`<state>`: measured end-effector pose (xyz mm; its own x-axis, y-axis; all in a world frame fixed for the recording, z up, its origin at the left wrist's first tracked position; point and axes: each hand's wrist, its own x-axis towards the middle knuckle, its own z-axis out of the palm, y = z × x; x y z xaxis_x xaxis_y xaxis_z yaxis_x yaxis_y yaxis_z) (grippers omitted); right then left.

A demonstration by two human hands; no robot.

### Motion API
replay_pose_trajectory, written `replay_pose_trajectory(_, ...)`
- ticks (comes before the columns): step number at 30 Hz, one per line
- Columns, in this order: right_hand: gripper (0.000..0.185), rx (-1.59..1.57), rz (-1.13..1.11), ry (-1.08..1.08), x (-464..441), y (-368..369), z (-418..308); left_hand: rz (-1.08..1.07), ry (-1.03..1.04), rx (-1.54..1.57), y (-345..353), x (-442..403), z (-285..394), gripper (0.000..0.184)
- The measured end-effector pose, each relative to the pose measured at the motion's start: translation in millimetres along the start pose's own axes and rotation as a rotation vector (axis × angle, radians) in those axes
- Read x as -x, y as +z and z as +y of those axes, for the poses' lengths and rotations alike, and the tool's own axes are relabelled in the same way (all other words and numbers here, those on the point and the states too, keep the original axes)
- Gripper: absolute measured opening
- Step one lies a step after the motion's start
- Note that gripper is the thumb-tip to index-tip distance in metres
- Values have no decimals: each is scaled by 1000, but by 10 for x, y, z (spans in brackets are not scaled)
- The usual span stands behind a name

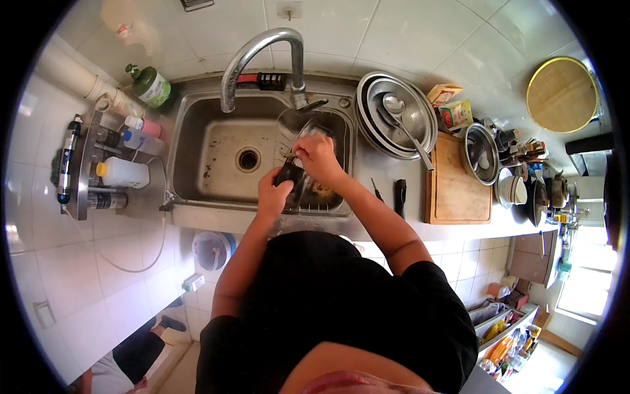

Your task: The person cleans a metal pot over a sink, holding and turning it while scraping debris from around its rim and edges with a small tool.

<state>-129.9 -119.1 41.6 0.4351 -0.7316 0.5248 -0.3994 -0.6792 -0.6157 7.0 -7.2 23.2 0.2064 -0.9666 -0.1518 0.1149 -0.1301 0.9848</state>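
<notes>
Both of my hands are over the right side of the steel sink (216, 190). My left hand (270, 194) is closed around a dark, shiny object (289, 172) whose kind I cannot make out. Just above it, my right hand (317, 157) is closed, its fingertips pinched at the object's upper end; what they grip is hidden. Under my hands is a wire rack (314, 209) in the small basin, with a yellow-brown mass (321, 191) there. The chrome faucet (259, 43) arches over the larger basin, left of my hands.
Right of the sink stand stacked steel bowls (364, 125) with a ladle (410, 134), a black-handled tool (400, 197), a thin dark tool (377, 189) and a cutting board (453, 190). Bottles (125, 172) line the left shelf. Another person's legs (141, 354) show at lower left.
</notes>
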Motion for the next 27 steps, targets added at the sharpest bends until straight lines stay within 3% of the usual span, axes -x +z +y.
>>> replay_pose_trajectory(6, 11, -3, 8, 144, 22, 76, 56, 30, -25, 105, 0, 41, 82, 28)
replay_pose_trajectory(27, 5, -58, -115, 127, -61, 91, 90, 50, -18, 76, -1, 35, 64, 26)
